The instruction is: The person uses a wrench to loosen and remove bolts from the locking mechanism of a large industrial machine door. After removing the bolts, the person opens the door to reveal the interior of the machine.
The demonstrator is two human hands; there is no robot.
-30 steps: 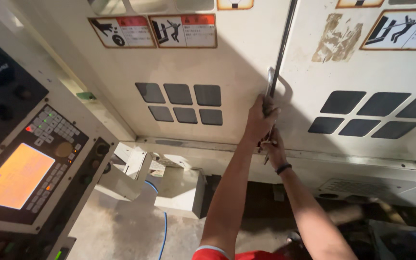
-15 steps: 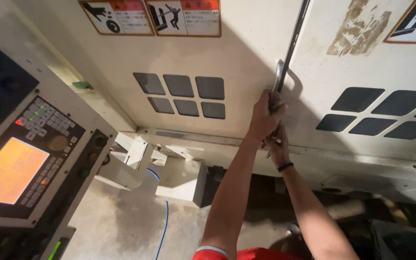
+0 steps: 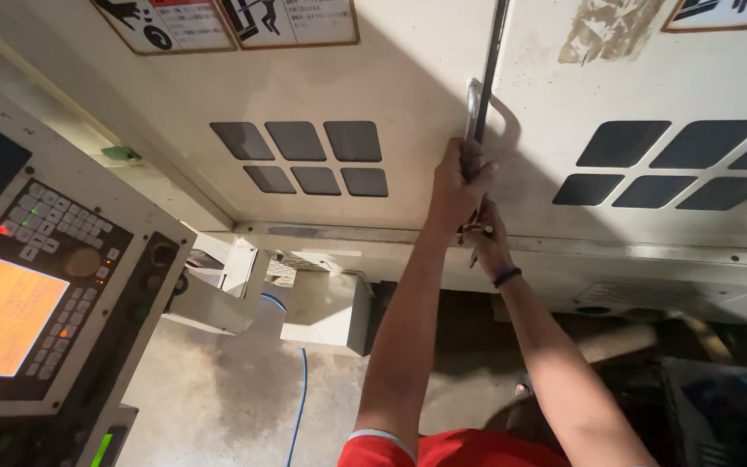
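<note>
Both hands wrapped on the metal door handle (image 3: 475,108): left hand (image 3: 453,186) fisted tight round its lower end, right hand (image 3: 488,240) just below and touching, fingers closed on the handle's bottom bit, though from this angle I can't tell exactly what it pinches. Black band on my right wrist (image 3: 507,278).

Far left of the grip, and lower: control panel (image 3: 45,285) w/ an orange lit screen (image 3: 6,316), grey keypad above it, a couple of small red and green lights. Btwn panel and my arms, low down: pale metal box bracket (image 3: 326,311) and a blue cable (image 3: 301,380) running down over the concrete floor (image 3: 218,406). Up left of the grip: six dark window squares (image 3: 313,156) set in the cream machine door (image 3: 391,78), warning stickers (image 3: 226,22) above them at the top edge.

Handle sits upright right by the dark seam (image 3: 493,52) btwn the two doors, a bit left of it. Right of the grip: second door w/ more dark squares (image 3: 676,164), a torn brownish tape patch (image 3: 607,26) near the top. Low right it's dark; can't make out what's there. Red shirt (image 3: 451,450) at the bottom.
</note>
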